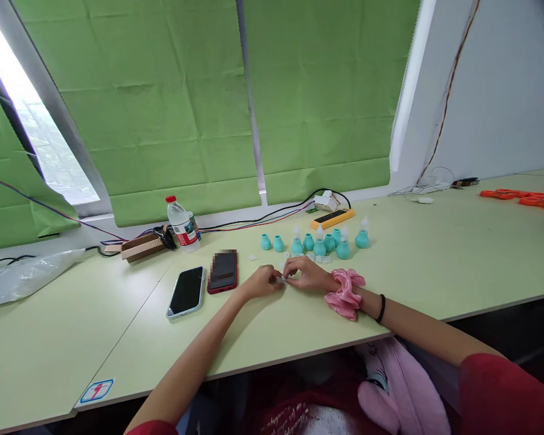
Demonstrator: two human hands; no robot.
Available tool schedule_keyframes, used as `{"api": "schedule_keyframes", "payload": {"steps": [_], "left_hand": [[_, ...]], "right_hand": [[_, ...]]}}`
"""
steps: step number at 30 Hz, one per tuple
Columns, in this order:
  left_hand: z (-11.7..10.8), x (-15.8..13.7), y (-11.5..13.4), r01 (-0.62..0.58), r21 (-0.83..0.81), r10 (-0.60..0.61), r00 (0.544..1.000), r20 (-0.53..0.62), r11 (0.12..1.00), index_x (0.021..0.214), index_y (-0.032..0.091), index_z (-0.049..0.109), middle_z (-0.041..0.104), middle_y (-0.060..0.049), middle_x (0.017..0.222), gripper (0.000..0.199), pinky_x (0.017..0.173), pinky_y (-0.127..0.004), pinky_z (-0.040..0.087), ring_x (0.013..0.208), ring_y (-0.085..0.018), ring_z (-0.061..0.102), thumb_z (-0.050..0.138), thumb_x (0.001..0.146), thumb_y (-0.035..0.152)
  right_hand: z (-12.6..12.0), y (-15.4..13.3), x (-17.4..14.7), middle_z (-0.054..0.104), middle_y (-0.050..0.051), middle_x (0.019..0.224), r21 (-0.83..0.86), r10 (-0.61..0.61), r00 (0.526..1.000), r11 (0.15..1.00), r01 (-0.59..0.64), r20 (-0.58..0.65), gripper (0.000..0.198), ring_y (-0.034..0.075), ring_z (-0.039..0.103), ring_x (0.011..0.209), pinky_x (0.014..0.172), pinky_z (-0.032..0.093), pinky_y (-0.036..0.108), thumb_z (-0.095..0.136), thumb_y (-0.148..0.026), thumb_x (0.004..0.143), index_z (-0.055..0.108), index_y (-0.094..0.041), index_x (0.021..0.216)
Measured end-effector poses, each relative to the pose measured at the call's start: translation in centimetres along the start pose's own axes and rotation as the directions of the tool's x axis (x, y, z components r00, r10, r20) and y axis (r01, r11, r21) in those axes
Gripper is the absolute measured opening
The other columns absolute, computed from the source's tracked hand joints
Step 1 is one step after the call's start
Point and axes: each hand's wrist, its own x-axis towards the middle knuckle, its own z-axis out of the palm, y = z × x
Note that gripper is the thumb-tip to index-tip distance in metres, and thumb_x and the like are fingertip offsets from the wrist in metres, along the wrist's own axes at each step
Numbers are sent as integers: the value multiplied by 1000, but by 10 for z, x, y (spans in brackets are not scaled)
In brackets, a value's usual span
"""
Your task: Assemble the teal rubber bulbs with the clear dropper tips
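Note:
My left hand (263, 282) and my right hand (309, 273) meet above the table, fingertips pinched together. Between them is a small translucent white piece (281, 278), mostly covered by the fingers, so its exact kind does not show. Just beyond the hands stand several small turquoise pots, some bare like this round pot (278, 243). Others carry a clear pointed flame-shaped top, such as the one on this pot (362, 239) at the right. Small white translucent parts (323, 260) lie close behind my right hand.
Two phones, one light-cased (186, 292) and one red-cased (223, 270), lie left of my hands. Behind them are a water bottle (182, 225) and an open cardboard box (142, 246). A yellow power strip (332, 219) and cables run along the back. Orange scissors (521, 196) lie far right.

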Motion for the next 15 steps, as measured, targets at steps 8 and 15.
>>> {"api": "schedule_keyframes", "payload": {"steps": [8, 15], "left_hand": [[1, 1, -3, -5, 1, 5, 1000, 3, 1000, 77, 15, 63, 51, -1, 63, 21, 53, -20, 32, 56, -10, 44, 49, 66, 26], [1, 1, 0, 20, -19, -20, 1000, -8, 1000, 74, 14, 63, 52, -1, 62, 18, 52, -20, 32, 55, -10, 44, 51, 65, 25]], "right_hand": [[2, 4, 0, 59, 1, 69, -3, 23, 999, 1000, -23, -24, 13, 10, 51, 61, 56, 41, 21, 54, -12, 65, 60, -16, 76], [1, 2, 0, 59, 2, 69, -40, -34, 999, 999, 32, -36, 14, 11, 51, 62, 58, 40, 22, 56, -16, 67, 65, -18, 78]]}}
